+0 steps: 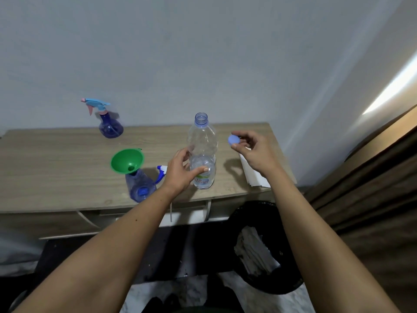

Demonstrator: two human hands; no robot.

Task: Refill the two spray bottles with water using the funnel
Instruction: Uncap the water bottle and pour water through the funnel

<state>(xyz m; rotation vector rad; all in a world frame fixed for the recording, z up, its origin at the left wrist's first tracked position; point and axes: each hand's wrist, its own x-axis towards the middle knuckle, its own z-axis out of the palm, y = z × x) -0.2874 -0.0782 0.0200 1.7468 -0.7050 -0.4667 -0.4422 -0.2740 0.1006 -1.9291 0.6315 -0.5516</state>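
Head view. The water bottle (203, 152) stands upright at frame centre on the wooden counter (56, 159), uncapped, with water only in its lower part. The left hand (180, 172) wraps it at mid-height, thumb across the front and fingers (184, 154) curled round the far side. The right hand (252, 150), right of the bottle and raised above the counter, pinches the blue cap (233, 139) between thumb and fingertips; the other fingers are loosely curled.

The near spray bottle (140, 185), left of centre, stands open with the green funnel (127, 162) seated in its neck. The funnel tilts toward the upper left. Its spray head (161, 171) lies on the counter just beside it, partly hidden by the left hand. The far spray bottle (110, 126), in the upper left of the frame against the wall, has its trigger head on. A stack of white paper (255, 172) lies at the counter's right edge. A black bin (266, 245) stands on the floor at lower right.

Task status, as a judgement: preparation is complete for the near spray bottle, and the pour appears to be the next step. Its fill level cannot be read. The far spray bottle is not yet opened, so its refill remains. The low water level may not serve both bottles.
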